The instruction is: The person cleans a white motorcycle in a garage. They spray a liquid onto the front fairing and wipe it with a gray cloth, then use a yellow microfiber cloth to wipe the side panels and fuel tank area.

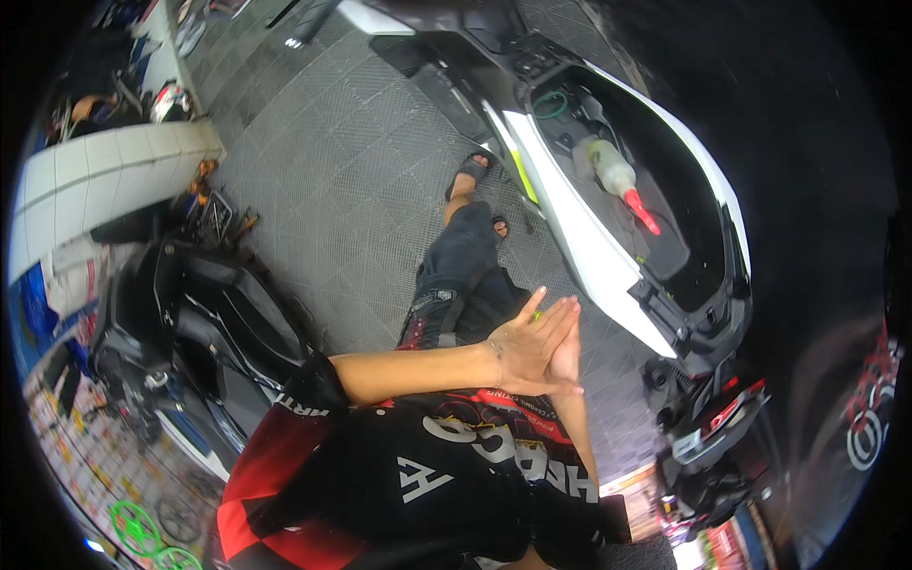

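My left hand (526, 350) lies across my right hand (566, 356), palms towards each other in front of my body. The left hand's fingers are stretched out, some spread; the right hand is largely covered. A small yellow-green patch (538, 315) shows by the fingers; whether it is held or behind them I cannot tell. Beyond the hands stands a white and black scooter (595, 260) with its underseat compartment (695, 214) exposed. Inside that compartment lie a translucent bottle (611, 167) with a red nozzle (643, 212) and a thin green loop (550, 105).
A dark scooter (235, 320) stands close on my left, beside a white tiled ledge (107, 160). Grey patterned floor (320, 171) runs between the two scooters. Green wheels (135, 527) are at lower left. The white scooter's tail (719, 420) reaches back on my right, near a dark surface (805, 214).
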`<state>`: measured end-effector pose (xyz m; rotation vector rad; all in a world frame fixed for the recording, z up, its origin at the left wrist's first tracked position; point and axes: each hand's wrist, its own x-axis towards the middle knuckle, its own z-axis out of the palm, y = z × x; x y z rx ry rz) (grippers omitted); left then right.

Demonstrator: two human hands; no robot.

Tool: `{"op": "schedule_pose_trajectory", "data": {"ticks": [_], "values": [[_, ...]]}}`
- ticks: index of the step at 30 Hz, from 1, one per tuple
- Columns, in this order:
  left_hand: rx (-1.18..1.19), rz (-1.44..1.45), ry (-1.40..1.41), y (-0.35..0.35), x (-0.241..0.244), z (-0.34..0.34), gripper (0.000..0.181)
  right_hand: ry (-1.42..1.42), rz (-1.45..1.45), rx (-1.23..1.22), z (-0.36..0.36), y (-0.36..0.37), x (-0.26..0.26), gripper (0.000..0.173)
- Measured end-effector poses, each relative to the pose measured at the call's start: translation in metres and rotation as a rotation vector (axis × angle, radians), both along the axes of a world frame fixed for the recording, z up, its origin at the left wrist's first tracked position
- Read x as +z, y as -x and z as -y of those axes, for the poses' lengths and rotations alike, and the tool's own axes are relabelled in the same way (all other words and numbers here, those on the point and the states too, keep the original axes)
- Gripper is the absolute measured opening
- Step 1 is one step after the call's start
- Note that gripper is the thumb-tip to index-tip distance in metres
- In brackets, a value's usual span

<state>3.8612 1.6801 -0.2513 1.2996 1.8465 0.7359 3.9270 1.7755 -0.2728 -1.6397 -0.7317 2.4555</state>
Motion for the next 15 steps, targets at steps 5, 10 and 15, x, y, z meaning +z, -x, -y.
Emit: {"op": "schedule_pose_trajectory", "data": {"ticks": [5,10,15], "values": [[-0.056,0.372,0.064,0.037,0.001,0.009,0.113,-0.143,0.183,0.095,0.005,0.014,0.001,0.062],[0.067,0.673,-0.157,0.101,-0.084,0.019,0.075,0.148,0.136,0.478,-0.044,-0.028,0.000,0.041],[0.725,0.356,0.046,0.146,-0.265,-0.006,0.014,0.049,0.180,0.445,-0.044,-0.072,-0.023,0.042]]}}
